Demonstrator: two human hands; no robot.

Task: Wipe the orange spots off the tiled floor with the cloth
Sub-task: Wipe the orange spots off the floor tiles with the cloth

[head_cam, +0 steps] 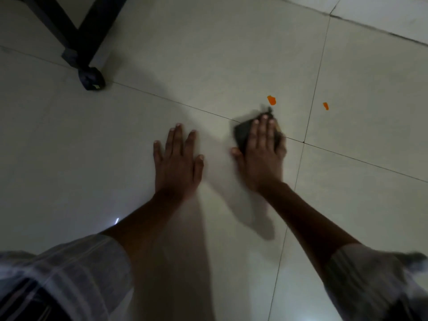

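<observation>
Tiles of pale, glossy ceramic make up the floor (231,54), large squares divided by thin dark grout lines that cross just right of the right hand (261,154). That hand lies palm down with its fingers straight and close together, pressing flat on a dark cloth (243,133), a crumpled, soft-looking wad whose edges are blurred; it sticks out past the fingertips and on the thumb side. The cloth sits on the grout line that runs toward the floor's left edge. Just beyond its far tip is the larger orange spot (272,100), a small, flat, irregular blob, apart from the cloth by a narrow gap. The smaller orange spot (326,106), a short slanted dab, lies on the next tile to the right, past the grout line. The left hand (178,158) rests flat on bare tile with fingers spread, holding nothing, near the right hand but not touching it. Both forearms come from light, striped, rolled sleeves. A dark, angular furniture leg (90,75) with crossed bars stands toward the far left corner.
</observation>
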